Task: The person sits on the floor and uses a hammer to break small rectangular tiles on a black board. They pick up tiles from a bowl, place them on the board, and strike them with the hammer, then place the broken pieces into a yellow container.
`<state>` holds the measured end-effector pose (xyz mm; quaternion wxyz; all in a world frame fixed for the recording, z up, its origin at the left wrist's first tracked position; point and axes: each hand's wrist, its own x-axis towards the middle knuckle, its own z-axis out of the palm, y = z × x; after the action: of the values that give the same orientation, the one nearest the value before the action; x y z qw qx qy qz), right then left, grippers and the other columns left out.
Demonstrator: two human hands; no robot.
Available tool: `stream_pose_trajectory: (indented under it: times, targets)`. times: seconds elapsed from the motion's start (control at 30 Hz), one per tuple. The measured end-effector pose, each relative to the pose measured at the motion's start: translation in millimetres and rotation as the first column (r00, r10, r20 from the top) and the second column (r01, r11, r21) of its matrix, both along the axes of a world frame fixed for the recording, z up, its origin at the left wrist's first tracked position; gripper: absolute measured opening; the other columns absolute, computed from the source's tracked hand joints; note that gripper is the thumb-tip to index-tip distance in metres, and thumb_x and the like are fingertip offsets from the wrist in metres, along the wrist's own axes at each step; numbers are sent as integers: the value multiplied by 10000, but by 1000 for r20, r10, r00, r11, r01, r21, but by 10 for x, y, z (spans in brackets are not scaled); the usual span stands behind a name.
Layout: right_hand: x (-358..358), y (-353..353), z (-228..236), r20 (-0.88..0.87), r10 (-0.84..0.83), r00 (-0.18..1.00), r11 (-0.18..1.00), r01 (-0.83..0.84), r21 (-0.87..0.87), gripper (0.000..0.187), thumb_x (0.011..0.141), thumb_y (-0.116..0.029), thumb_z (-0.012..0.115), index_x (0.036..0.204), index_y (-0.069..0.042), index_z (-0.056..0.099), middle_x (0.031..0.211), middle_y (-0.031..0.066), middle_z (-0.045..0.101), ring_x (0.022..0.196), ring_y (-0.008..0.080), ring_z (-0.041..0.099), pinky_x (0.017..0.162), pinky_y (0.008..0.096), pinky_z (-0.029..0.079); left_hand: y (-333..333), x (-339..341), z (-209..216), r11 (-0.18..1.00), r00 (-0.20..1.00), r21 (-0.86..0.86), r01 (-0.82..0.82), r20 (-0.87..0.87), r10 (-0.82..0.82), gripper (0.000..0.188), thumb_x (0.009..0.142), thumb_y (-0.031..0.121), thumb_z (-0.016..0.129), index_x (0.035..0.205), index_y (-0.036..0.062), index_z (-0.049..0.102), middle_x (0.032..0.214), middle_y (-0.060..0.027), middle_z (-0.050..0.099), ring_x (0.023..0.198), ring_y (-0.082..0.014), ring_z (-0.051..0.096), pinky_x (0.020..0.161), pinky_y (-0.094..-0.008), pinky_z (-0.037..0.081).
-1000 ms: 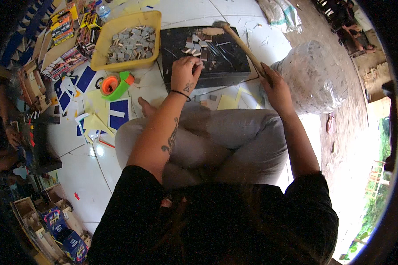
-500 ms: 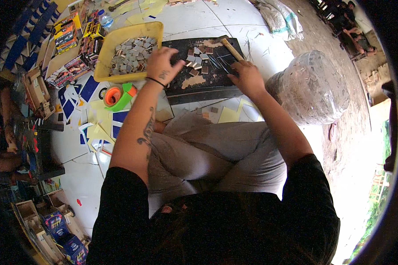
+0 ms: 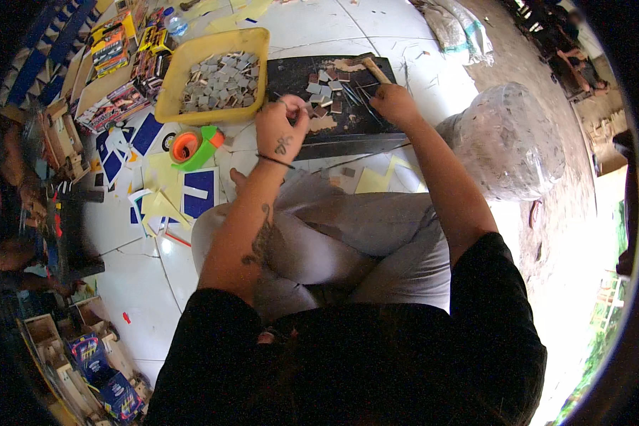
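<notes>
A hammer (image 3: pixel 378 69) with a wooden handle lies across the far right of a black block (image 3: pixel 348 132). My right hand (image 3: pixel 394 104) is closed round the lower end of its handle. Over the block's left edge, my left hand (image 3: pixel 282 122) is held in a pinch; whatever is between its fingertips is too small to make out. Several small square tiles (image 3: pixel 325 90), grey and brown, are scattered on the block between my hands. Thin dark rods (image 3: pixel 358 96) lie beside them, close to my right fingers. Behind my left hand stands a yellow basin (image 3: pixel 162 106) full of similar squares.
An orange and green tape dispenser (image 3: pixel 199 148) sits left of my knee among yellow and blue paper scraps (image 3: pixel 165 202). A large plastic-wrapped bundle (image 3: pixel 504 142) stands at the right. Boxes (image 3: pixel 110 53) and a water bottle (image 3: pixel 175 23) are far left. Another person's arm (image 3: pixel 21 177) shows at the left edge.
My left hand has come from the basin's edge to the block, its spread fingers now drawn into a pinch. The right hand has closed on the hammer handle. The whole view has shifted slightly.
</notes>
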<state>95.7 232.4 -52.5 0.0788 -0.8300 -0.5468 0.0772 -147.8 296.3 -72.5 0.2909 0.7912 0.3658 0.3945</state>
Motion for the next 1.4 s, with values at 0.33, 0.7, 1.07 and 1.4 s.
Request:
stream_pose_trajectory:
  times: [0.33, 0.7, 1.07, 1.4]
  targets:
    - [-333, 227, 70, 291, 122, 949, 983, -74, -169, 271, 736, -234, 647, 860, 8, 665, 893, 196, 661, 861, 325, 655, 727, 391, 535, -249, 52, -7, 985, 989, 155, 80, -136, -59, 106, 715, 124, 663, 815, 98, 639, 700, -38, 609, 750, -235, 573, 754, -375, 390]
    - [-85, -179, -39, -701, -48, 712, 927, 292, 234, 192, 748, -192, 660, 775, -2, 641, 609, 101, 630, 594, 155, 618, 565, 271, 489, -192, 231, -108, 954, 986, 260, 151, -113, -125, 152, 726, 119, 681, 873, 116, 640, 745, -47, 627, 769, -255, 579, 758, -389, 386]
    - [-459, -176, -91, -750, 138, 647, 933, 169, 317, 99, 843, -71, 578, 931, -30, 597, 846, 41, 645, 755, 99, 598, 635, 239, 480, -69, 244, -163, 966, 969, 105, 237, -93, -228, 94, 727, 134, 692, 818, 124, 671, 714, -8, 655, 810, -211, 575, 778, -359, 403]
    - [-677, -186, -58, -524, 295, 799, 867, 7, 499, 55, 811, -34, 639, 850, -1, 620, 826, 47, 657, 750, 88, 605, 681, 233, 486, -53, 238, -173, 973, 969, 84, 213, -149, -199, 104, 728, 150, 699, 820, 114, 670, 769, -33, 663, 854, -216, 571, 797, -371, 395]
